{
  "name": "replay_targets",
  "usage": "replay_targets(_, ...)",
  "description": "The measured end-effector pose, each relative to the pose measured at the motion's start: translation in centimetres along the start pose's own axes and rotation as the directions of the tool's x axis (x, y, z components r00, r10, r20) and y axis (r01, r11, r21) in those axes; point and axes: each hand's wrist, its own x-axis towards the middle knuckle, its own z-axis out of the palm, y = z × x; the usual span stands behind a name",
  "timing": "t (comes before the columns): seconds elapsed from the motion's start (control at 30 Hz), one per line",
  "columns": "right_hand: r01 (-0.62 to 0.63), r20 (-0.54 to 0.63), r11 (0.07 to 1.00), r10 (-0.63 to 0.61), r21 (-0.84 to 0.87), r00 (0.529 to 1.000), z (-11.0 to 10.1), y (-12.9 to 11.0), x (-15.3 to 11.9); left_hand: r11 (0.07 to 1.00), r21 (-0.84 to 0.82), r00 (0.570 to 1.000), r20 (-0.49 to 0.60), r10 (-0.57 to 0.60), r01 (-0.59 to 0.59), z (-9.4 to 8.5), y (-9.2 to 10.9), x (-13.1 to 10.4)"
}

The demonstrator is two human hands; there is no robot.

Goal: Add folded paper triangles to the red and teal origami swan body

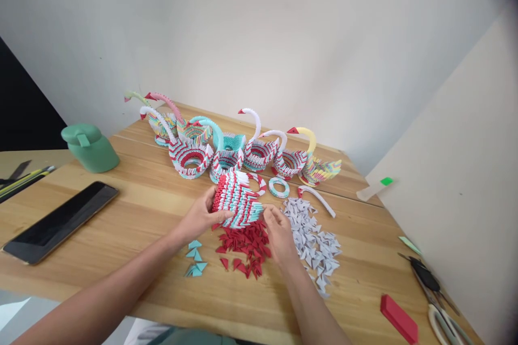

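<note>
My left hand [202, 213] is wrapped round a modular-origami swan body [237, 200] of red, white and teal folded paper pieces, tilted and lifted above the table. At its right edge the fingers of my right hand [279, 229] are pinched together, close against the teal tips; what they hold is too small to make out. Beneath lies a heap of red folded paper triangles [246, 245]. White paper triangles [313, 240] spread to the right of my right hand, and several teal triangles [195, 259] lie below my left wrist.
Several paper swans [192, 156] stand behind my hands. Near them lie a teal-and-white paper ring [279, 187], a red-and-white ring [259, 183] and a white swan neck [318, 199]. A phone [60, 221] and green container [91, 148] are left; scissors [439, 312] and a red block [399, 318] right.
</note>
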Motion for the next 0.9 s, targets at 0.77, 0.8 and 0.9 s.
replay_targets(0.77,0.064,-0.104,0.996,-0.058,0.058,0.993,0.4,0.4,0.3,0.998,-0.036,0.996,-0.072,0.053,-0.056,-0.2,-0.7,0.1)
replay_targets(0.8,0.078,-0.138,0.995,-0.069,0.062,0.988,0.1,0.5,0.6,0.997,-0.05,0.994,-0.088,0.057,-0.061,-0.4,-0.8,0.1)
replay_targets(0.9,0.122,-0.216,0.991,-0.13,-0.048,0.968,-0.9,0.9,1.3,0.991,-0.096,0.99,-0.108,0.085,-0.096,-0.7,-1.1,0.3)
